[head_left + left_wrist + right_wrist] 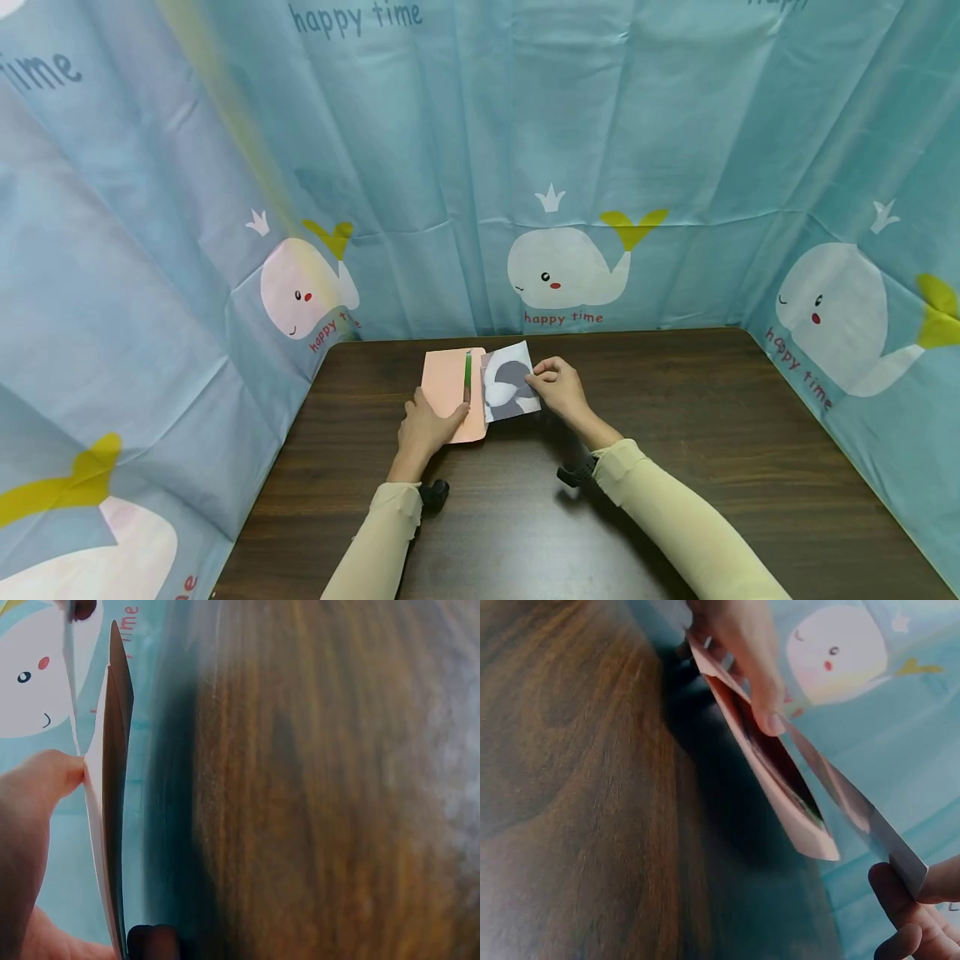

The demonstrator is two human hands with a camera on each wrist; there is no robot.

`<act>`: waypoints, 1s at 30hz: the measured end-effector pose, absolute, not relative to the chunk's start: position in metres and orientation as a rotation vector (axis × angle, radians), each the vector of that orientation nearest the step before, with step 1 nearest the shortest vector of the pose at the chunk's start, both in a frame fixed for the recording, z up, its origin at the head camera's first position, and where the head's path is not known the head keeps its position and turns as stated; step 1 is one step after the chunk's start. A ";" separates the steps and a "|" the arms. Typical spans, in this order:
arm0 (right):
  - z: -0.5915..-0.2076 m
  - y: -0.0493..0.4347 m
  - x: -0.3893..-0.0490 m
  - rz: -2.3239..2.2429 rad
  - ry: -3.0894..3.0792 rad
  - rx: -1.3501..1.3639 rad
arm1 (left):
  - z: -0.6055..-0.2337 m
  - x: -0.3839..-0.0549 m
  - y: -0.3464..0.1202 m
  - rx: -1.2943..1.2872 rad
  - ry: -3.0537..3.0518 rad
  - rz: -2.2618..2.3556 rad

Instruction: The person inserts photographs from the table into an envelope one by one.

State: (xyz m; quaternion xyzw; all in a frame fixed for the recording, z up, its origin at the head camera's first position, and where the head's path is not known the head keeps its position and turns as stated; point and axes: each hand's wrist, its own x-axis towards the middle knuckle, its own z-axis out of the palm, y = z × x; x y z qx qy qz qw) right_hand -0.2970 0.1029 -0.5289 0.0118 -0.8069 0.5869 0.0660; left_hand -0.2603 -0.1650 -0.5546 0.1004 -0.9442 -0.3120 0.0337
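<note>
My left hand [426,429] grips a pale pink paper envelope [444,375] by its lower part, with the thumb on the front near the opening. The envelope is held off the table; in the right wrist view its long side gapes [746,731], and something green shows inside. Between the thumb and fingers of my right hand [561,387] is a thin square card [510,383] with a grey and white picture, pinched at its right edge. The card stands just right of the envelope. Its far edge comes close to the left thumb [772,720] in the right wrist view.
Both hands work over a dark brown wooden table [675,475]. A light blue curtain [450,167] printed with whales hangs behind the table and along its sides. Each wrist wears a black strap device [576,475] below a cream sleeve [675,508].
</note>
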 end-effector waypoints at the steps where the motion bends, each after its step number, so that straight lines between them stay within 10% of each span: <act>1: -0.530 0.100 -0.300 1.777 -2.428 0.031 | -0.555 -0.260 -0.165 0.313 -2.905 -0.959; 30: -0.543 0.041 -0.318 1.961 -2.457 -0.097 | -0.556 -0.261 -0.166 0.315 -2.913 -0.947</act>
